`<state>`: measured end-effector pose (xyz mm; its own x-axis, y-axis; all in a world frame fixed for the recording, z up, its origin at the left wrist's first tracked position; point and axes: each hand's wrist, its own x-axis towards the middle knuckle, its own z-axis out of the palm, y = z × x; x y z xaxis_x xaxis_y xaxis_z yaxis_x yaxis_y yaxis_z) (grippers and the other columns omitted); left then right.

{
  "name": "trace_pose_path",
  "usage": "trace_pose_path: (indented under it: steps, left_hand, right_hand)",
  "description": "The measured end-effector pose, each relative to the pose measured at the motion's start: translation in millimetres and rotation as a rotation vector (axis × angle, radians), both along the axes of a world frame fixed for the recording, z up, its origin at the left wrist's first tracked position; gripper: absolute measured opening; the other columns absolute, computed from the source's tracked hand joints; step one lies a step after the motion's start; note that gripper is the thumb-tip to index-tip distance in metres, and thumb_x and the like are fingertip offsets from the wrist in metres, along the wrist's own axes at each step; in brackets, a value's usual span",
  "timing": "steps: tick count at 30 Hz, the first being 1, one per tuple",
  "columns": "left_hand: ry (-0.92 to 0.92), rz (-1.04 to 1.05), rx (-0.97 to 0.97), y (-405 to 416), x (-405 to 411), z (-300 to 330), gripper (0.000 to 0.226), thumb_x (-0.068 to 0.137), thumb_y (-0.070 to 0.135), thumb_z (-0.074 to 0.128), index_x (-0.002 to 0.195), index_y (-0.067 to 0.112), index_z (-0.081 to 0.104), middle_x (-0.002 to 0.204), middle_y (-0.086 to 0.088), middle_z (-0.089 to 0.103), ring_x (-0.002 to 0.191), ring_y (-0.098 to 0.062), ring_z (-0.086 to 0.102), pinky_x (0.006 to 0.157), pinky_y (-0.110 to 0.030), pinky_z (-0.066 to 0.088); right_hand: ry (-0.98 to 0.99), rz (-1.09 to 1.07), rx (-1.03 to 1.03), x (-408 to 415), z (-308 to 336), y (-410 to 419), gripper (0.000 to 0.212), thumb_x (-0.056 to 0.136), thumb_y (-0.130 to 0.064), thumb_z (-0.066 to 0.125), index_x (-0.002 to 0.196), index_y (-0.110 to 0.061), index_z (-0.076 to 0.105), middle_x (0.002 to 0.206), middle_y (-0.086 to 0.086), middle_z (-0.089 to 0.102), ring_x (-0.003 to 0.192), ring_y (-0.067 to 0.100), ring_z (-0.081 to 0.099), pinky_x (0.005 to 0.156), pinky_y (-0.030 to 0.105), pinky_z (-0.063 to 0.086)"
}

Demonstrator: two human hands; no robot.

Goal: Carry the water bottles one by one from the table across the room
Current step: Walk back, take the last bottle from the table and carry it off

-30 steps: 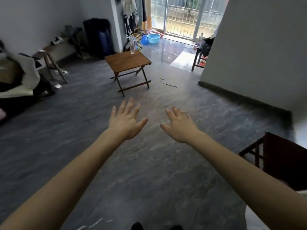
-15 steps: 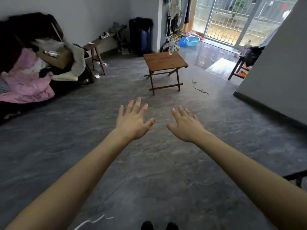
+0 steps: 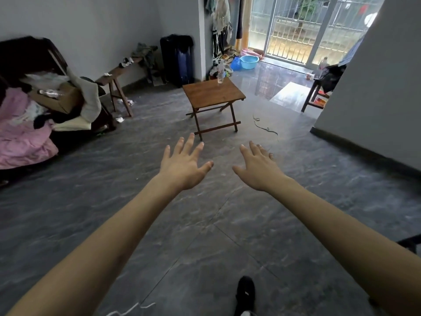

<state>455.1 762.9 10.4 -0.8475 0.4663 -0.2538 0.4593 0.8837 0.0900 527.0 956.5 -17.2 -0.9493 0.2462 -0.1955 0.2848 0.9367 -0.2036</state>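
A clear plastic water bottle (image 3: pixel 220 74) stands upright on the far edge of a small wooden folding table (image 3: pixel 213 93) in the middle of the room. My left hand (image 3: pixel 183 166) and my right hand (image 3: pixel 257 168) are stretched out in front of me, palms down, fingers spread, holding nothing. Both hands are well short of the table, above the dark tiled floor. Another bottle (image 3: pixel 323 62) stands on a dark stool by the right wall.
A cluttered sofa with pink cloth (image 3: pixel 25 133) lies at the left. A wooden bench (image 3: pixel 116 75) and dark suitcase (image 3: pixel 177 59) stand along the far wall. A cord (image 3: pixel 265 127) lies on the floor right of the table. A blue basin (image 3: pixel 249 62) sits by the balcony door.
The view has swung left and I have walked closer to the table, which now looks larger. My shoe has stepped into view at the bottom. Both hands stay open.
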Motion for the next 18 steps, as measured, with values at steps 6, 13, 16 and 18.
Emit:
trace_pose_path:
  steps: [6,13,16,18]
  left_hand:
    - [0.032,-0.031,-0.004,86.3,-45.8,1.3,0.074,0.102,0.067,0.025,0.163,0.033,0.003,0.171,0.003,-0.018,0.158,-0.022,-0.013,0.125,-0.051,-0.006]
    - [0.029,-0.053,0.008,194.9,-86.9,12.8,0.073,0.102,0.067,0.024,0.163,0.032,0.004,0.171,0.002,-0.017,0.158,-0.022,-0.014,0.126,-0.052,-0.006]
    - [0.035,-0.079,-0.001,233.4,-100.8,16.1,0.073,0.102,0.067,0.024,0.163,0.032,0.005,0.171,0.002,-0.016,0.158,-0.022,-0.013,0.127,-0.052,-0.006]
    - [0.049,-0.097,-0.021,258.2,-111.3,18.0,0.073,0.102,0.067,0.024,0.163,0.031,0.005,0.171,0.001,-0.016,0.158,-0.023,-0.014,0.127,-0.052,-0.006]
  right_hand:
    - [0.045,-0.019,0.040,-43.4,5.3,78.0,0.075,0.099,-0.054,0.038,0.159,-0.020,0.010,0.168,0.010,0.002,0.154,0.031,0.002,0.122,0.054,0.008]
    - [0.042,-0.052,0.031,-79.6,15.5,185.7,0.075,0.098,-0.055,0.038,0.159,-0.020,0.012,0.168,0.010,0.004,0.154,0.031,0.003,0.122,0.053,0.010]
    - [0.060,-0.074,-0.003,-89.1,21.3,223.7,0.074,0.099,-0.054,0.039,0.159,-0.020,0.014,0.167,0.010,0.005,0.153,0.031,0.005,0.123,0.052,0.011]
    - [0.065,-0.091,-0.004,-93.5,22.6,245.8,0.074,0.099,-0.055,0.038,0.159,-0.020,0.013,0.167,0.010,0.005,0.153,0.031,0.006,0.123,0.052,0.011]
